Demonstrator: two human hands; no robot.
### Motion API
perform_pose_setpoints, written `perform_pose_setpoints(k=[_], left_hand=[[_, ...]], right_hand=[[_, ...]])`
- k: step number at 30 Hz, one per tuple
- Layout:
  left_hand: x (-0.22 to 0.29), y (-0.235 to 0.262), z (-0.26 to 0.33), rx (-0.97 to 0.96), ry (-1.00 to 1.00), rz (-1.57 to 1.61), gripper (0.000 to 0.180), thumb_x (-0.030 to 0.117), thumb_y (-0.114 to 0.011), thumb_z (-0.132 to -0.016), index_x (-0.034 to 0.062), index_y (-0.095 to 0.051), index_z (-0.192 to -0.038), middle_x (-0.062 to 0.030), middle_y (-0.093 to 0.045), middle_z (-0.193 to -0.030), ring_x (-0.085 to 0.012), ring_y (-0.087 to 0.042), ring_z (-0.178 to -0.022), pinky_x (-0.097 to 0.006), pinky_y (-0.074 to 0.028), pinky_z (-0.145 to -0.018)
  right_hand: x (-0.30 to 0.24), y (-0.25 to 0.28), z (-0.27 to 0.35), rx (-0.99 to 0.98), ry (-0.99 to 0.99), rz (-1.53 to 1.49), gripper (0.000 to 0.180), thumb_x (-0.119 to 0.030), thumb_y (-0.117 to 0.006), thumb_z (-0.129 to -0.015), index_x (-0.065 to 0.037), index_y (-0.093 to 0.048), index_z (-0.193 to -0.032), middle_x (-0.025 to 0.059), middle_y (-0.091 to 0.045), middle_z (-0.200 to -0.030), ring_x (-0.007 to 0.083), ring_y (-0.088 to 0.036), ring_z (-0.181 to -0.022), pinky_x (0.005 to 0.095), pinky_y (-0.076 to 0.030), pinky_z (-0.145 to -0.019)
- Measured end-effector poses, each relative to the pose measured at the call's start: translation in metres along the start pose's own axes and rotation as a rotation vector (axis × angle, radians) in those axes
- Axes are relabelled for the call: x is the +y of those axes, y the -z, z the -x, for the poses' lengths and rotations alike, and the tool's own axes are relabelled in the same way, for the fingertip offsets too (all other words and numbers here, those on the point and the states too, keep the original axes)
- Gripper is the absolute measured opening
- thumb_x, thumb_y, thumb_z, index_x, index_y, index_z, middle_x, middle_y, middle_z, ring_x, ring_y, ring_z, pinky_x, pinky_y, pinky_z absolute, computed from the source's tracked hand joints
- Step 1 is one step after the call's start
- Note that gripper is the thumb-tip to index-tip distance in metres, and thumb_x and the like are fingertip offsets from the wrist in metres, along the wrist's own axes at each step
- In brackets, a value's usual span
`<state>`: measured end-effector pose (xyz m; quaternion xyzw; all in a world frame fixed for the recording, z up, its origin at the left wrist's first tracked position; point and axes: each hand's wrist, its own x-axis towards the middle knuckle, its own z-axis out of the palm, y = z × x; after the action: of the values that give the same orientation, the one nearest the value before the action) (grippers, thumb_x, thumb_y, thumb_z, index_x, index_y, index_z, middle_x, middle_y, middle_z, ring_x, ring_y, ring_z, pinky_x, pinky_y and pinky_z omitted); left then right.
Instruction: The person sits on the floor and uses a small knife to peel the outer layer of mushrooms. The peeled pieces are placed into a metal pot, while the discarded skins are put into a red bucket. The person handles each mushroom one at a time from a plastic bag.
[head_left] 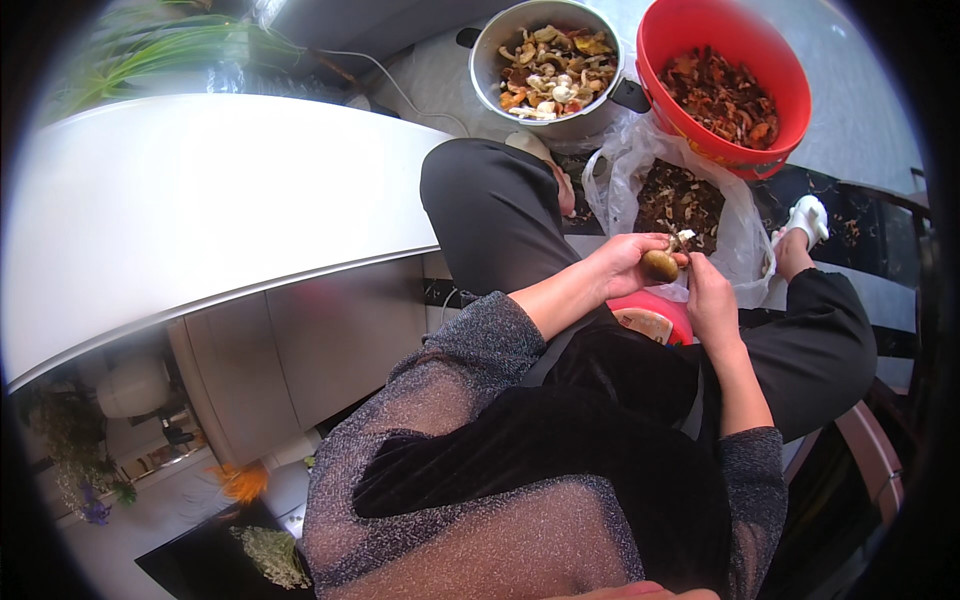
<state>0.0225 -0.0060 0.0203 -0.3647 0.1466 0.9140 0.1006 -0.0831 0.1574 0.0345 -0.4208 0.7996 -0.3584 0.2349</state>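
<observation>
"So, how would you handle that mushroom (660, 266)?"

"Gently. It looks like cleaning to me, so I'd grip the cap lightly, roll it a little at a time, and take the dirt off the stem in small strokes. I'd do it over the bag (745, 222), so crumbs join the scraps (668, 197) there and miss the pot (487, 62)."

"And your fingers?"

"Left fingertips out of the right hand's path, in case there's a blade."

"Is there one?"

"I can't tell. My right hand (709, 296) is closed narrow just beside the mushroom, and whatever it may pinch is hidden."

"The left?"

"My left hand (634, 264) holds the mushroom at the bag's near side, brown cap toward me, pale stem end pointing away and rightward."

"Arms?"

"Both reach forward between my spread knees, the left slanting in, the right straighter, hands nearly meeting above the red tub (676, 312)."
</observation>
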Motion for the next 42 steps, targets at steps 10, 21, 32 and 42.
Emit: perform_pose_setpoints(k=[10, 21, 32, 42], left_hand=[[-0.002, -0.001, -0.001, 0.02, -0.033, -0.113, 0.029, 0.014, -0.048, -0.1, 0.0012, -0.052, -0.126, -0.0153, -0.066, -0.11, -0.025, -0.063, -0.101, -0.041, -0.049, -0.09], [-0.005, 0.006, -0.005, -0.096, 0.048, 0.164, 0.027, 0.014, -0.046, -0.1, 0.004, -0.054, -0.124, -0.0123, -0.066, -0.107, -0.0229, -0.062, -0.098, -0.039, -0.048, -0.089], [-0.004, -0.003, 0.001, 0.002, -0.064, -0.122, 0.03, 0.015, -0.049, -0.1, 0.0022, -0.053, -0.127, -0.0129, -0.068, -0.105, -0.0221, -0.064, -0.095, -0.038, -0.05, -0.089], [-0.003, -0.008, 0.004, 0.052, -0.198, -0.433, 0.034, 0.012, -0.05, -0.1, -0.0037, -0.052, -0.13, -0.0109, -0.07, -0.093, -0.0153, -0.064, -0.086, -0.03, -0.05, -0.081]], right_hand=[[0.009, 0.008, -0.005, 0.05, -0.058, 0.048, 0.011, -0.001, -0.048, -0.092, 0.001, -0.054, -0.101, 0.0268, -0.062, -0.092, 0.0474, -0.06, -0.087, 0.0522, -0.048, -0.068], [0.001, -0.001, -0.004, 0.025, 0.028, -0.011, 0.014, 0.0, -0.049, -0.092, 0.004, -0.054, -0.105, 0.0277, -0.062, -0.094, 0.0472, -0.061, -0.087, 0.0518, -0.048, -0.07], [0.01, 0.003, -0.006, 0.055, -0.021, 0.073, 0.014, -0.002, -0.048, -0.092, 0.001, -0.053, -0.104, 0.0267, -0.062, -0.092, 0.0475, -0.06, -0.086, 0.0532, -0.048, -0.07], [0.006, 0.004, -0.004, -0.018, -0.049, 0.082, 0.01, -0.004, -0.048, -0.092, 0.0, -0.054, -0.1, 0.0269, -0.062, -0.091, 0.0478, -0.061, -0.085, 0.0529, -0.048, -0.07]])
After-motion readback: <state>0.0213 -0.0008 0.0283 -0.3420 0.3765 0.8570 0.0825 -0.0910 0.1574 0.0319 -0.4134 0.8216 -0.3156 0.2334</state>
